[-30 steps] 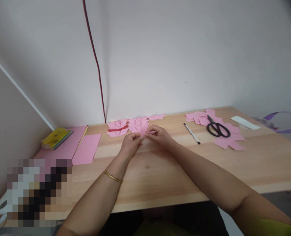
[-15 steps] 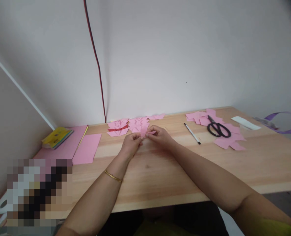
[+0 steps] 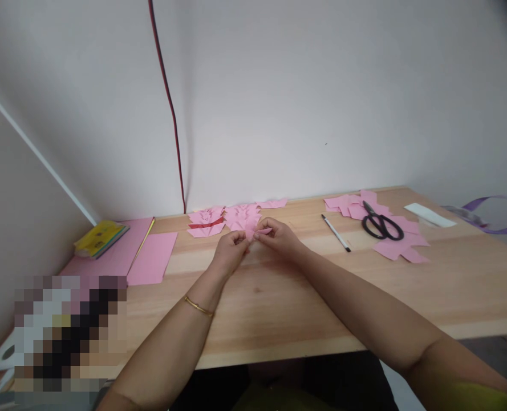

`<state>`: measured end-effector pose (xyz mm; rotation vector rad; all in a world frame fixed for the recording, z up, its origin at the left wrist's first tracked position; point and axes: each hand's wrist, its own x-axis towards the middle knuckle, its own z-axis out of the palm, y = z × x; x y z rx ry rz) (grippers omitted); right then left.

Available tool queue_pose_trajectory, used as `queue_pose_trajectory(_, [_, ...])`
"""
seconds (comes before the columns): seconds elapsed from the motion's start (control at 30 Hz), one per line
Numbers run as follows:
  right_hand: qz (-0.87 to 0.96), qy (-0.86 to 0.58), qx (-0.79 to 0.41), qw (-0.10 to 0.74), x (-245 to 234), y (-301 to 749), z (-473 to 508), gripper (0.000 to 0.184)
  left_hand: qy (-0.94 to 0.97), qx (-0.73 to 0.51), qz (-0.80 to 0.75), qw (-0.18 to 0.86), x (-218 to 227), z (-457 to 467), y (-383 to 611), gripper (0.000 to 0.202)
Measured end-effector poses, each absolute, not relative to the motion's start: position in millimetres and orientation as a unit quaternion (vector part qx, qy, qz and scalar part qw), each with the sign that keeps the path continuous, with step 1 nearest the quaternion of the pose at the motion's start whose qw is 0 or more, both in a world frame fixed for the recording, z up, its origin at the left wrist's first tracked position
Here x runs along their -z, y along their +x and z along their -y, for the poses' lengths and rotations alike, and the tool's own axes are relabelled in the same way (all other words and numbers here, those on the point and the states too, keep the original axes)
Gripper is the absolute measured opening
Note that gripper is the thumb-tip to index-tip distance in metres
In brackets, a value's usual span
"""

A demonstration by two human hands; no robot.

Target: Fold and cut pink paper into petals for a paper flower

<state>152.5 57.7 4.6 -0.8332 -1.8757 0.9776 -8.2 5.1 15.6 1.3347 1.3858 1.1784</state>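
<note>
Plain white walls meet in a corner behind a light wooden table [image 3: 279, 302], and a red cable [image 3: 170, 108] runs down the wall to the table's back edge, well to the left of the pen [image 3: 335, 232]. Left of the pen and near it, the person's two bare hands come together over the wood. The left hand [image 3: 231, 251], with a thin gold bracelet [image 3: 198, 307] on its wrist, has its grip pinched on the near left edge of a small pink paper piece [image 3: 253, 229]. The right hand [image 3: 279, 235] has its grip pressed on the piece's right side, fingertips close to those of the other hand. The piece sits low between them, at or just above the table; whether it touches the wood cannot be told. Just behind the hands, farther left of the pen, lies a row of folded pink papers [image 3: 230, 217] along the wall. Well to the left of the pen a flat pink sheet [image 3: 153, 258] lies on the table, and beyond it a yellow pad [image 3: 100, 237] rests on more pink paper. Right of the pen, black scissors [image 3: 380, 224] lie on a scatter of pink scraps [image 3: 401, 250]. Farther right lie a white slip [image 3: 429, 214] and, at the table's far edge, a loop of purple ribbon [image 3: 497, 214].
</note>
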Motion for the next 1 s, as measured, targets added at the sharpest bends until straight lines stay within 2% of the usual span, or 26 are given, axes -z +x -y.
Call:
queue_pose_trajectory(0.4, [0.739,-0.331,-0.391,0.438,-5.1,150.6,-56.9,0.014,0.539,-0.474,-0.554,0.422,-13.0,-6.2,-10.7,0.024])
queue_pose_trajectory(0.73, [0.732,-0.324,-0.432,0.416,-5.6,152.8,-57.3,0.023,0.539,-0.455,-0.56,0.435,-12.7,-5.4,-11.2,0.023])
queue_pose_trajectory(0.9, [0.712,-0.336,-0.463,0.406,-2.1,152.4,-58.1,0.026,0.507,-0.494,-0.55,0.443,-10.5,-7.7,-9.6,0.024])
queue_pose_trajectory(1.0, [0.688,-0.31,-0.527,0.39,-0.6,151.2,-57.1,0.025,0.486,-0.52,-0.54,0.449,-9.7,-8.8,-8.9,0.026])
